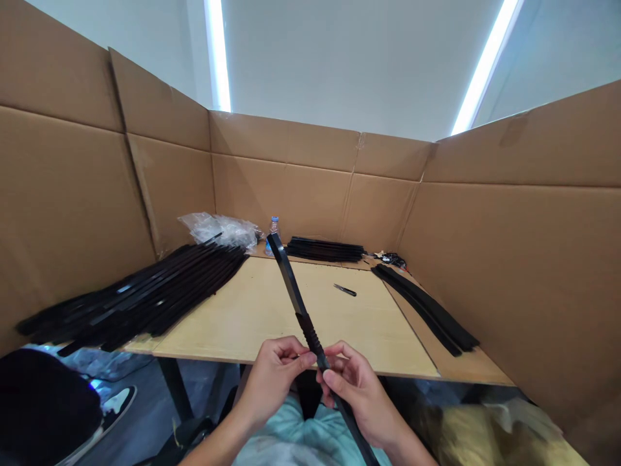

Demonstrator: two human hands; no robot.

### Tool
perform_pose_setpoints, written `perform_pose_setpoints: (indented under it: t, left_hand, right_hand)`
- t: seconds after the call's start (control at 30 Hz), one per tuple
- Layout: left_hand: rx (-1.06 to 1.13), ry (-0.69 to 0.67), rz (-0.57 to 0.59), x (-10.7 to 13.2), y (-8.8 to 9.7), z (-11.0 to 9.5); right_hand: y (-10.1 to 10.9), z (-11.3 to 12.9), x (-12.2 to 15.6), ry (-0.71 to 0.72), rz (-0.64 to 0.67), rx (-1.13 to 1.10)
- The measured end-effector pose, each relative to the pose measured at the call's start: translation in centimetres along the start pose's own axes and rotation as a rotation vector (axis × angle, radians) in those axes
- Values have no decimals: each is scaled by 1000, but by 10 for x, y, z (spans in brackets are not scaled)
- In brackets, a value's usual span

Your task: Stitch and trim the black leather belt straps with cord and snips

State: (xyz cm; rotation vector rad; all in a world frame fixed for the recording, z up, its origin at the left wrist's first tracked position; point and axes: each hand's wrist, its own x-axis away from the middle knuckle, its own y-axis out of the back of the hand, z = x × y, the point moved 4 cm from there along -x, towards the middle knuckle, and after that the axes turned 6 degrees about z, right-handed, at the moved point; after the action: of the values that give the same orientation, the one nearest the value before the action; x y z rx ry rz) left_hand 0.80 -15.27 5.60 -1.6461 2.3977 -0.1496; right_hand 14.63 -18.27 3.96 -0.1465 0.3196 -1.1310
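Two hands — left hand, right hand — pinch one long black ribbed strip, tilted, above a pale wooden board.

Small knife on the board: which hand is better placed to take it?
Likely the right hand: the small knife lies on its side of the black strip; the left hand would cross it.

No legible text, brand or number anywhere in view. Only a pale label band on the clear plastic water bottle with a blue cap, too small and blurred to read; no readable marking on the long black ribbed strip or the slim silver-and-black knife.
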Motion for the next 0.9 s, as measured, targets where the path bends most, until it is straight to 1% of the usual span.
perform_pose_setpoints:
  t: [0.07,0.23,0.47,0.6,0.77,0.9]
  left_hand:
    - [-9,6,-20,0,1,0]
    - [-54,-8,-26,-1,1,0]
    - [-27,3,-23,-3,1,3]
    - [-33,11,-21,-2,1,4]
    - [-29,21,-53,-2,1,3]
    - [-32,29,-50,-3,1,3]
  right_hand:
    - [1,-4,0,-10,-15,-3]
    - [3,-5,-1,43,-46,51]
    - [-4,-5,-2,-55,26,-54]
    - [-6,-6,-2,-61,35,-69]
    - [-6,-6,-2,-60,-19,-37]
    - [-4,-3,-1,-25,-74,24]
